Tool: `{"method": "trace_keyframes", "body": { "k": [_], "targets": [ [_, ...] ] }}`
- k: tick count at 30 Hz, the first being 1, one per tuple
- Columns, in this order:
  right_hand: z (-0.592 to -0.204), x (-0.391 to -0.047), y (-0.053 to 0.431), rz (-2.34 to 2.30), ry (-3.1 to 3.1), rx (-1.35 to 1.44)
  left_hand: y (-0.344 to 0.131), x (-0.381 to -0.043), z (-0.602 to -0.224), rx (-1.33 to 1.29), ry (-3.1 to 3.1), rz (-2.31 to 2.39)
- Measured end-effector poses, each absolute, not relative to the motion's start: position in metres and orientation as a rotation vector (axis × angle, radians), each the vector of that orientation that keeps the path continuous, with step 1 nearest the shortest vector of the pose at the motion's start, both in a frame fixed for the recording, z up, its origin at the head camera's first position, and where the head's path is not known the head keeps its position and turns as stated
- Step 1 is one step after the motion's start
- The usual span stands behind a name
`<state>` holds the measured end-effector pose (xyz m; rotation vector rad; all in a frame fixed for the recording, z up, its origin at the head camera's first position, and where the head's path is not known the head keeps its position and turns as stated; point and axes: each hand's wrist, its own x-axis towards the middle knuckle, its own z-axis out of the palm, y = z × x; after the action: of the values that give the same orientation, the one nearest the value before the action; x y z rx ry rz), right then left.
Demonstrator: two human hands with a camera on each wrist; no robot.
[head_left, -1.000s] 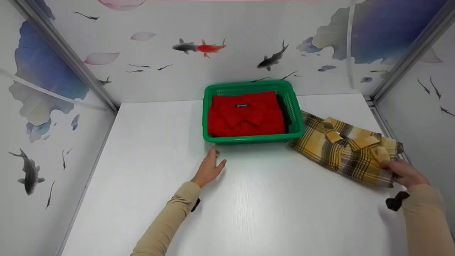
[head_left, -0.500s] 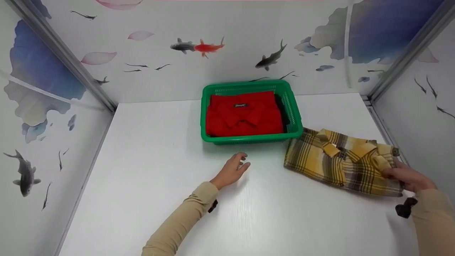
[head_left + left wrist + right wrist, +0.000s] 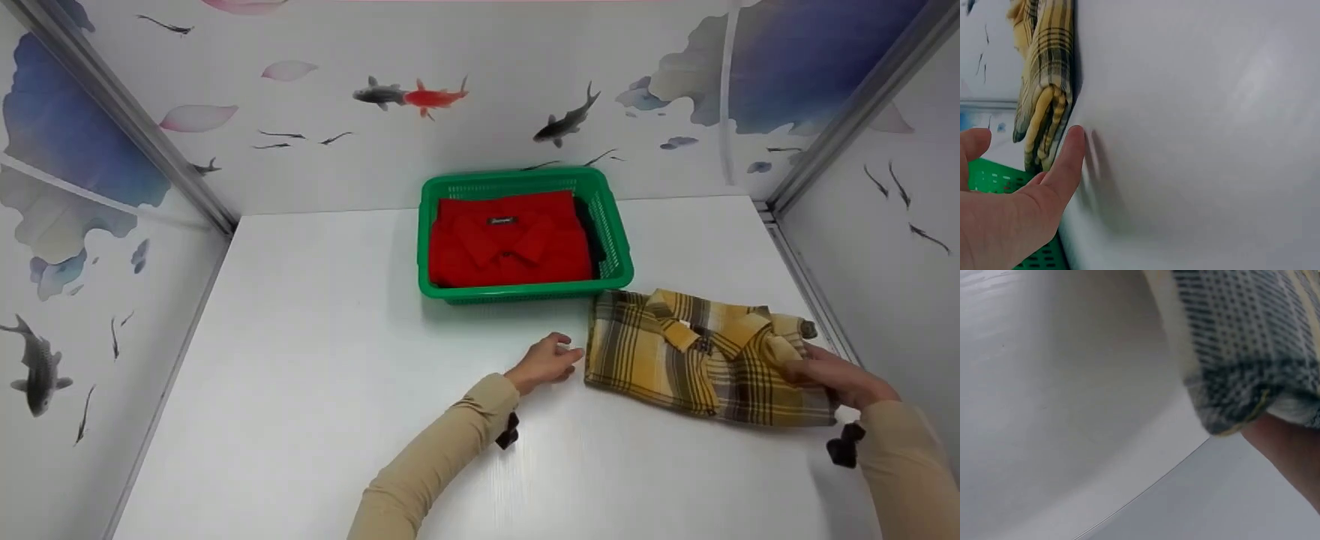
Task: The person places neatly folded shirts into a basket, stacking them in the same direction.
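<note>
A folded yellow, brown and black plaid shirt (image 3: pixel 682 360) lies at the right of the table, collar facing up. My right hand (image 3: pixel 844 375) grips its right end, thumb on top and the other fingers hidden underneath. In the right wrist view the shirt's corner (image 3: pixel 1235 394) hangs over the table surface. My left hand (image 3: pixel 546 363) is just short of the shirt's left end, fingers loosely bent and holding nothing. The left wrist view shows the folded layers (image 3: pixel 1047 112) right ahead of the left fingertips.
A green plastic basket (image 3: pixel 517 291) stands at the back middle, holding a folded red shirt (image 3: pixel 510 240) with a dark item beside it. The white table (image 3: pixel 300 375) is enclosed by panels (image 3: pixel 480 45) printed with fish and leaves.
The right hand has drawn the plaid shirt toward the front and slightly left, away from beside the basket. My left hand has moved right, from the basket's front to near the shirt.
</note>
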<state>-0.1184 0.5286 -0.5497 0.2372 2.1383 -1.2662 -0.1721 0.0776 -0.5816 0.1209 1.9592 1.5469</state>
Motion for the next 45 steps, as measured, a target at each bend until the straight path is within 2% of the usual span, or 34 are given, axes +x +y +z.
{"method": "trace_keyframes", "body": {
  "k": [8, 15, 25, 36, 45],
  "targets": [
    [-0.552, -0.115, 0.523, -1.299, 2.157, 0.158, 0.113, -0.173, -0.579, 0.104, 2.192, 1.458],
    [-0.538, -0.117, 0.520, -1.053, 2.260, 0.077, 0.119, -0.174, -0.579, 0.044, 2.185, 1.452],
    [-0.525, -0.116, 0.511, -0.982, 2.286, 0.044, 0.110, -0.161, -0.586, 0.335, 1.817, 1.468],
    [-0.517, -0.117, 0.500, -1.052, 2.249, -0.001, 0.106, -0.159, -0.579, 0.398, 2.042, 1.342],
    [-0.500, -0.120, 0.457, -1.006, 2.274, -0.152, 0.064, -0.167, -0.559, 0.439, 2.037, 1.245]
  ]
}}
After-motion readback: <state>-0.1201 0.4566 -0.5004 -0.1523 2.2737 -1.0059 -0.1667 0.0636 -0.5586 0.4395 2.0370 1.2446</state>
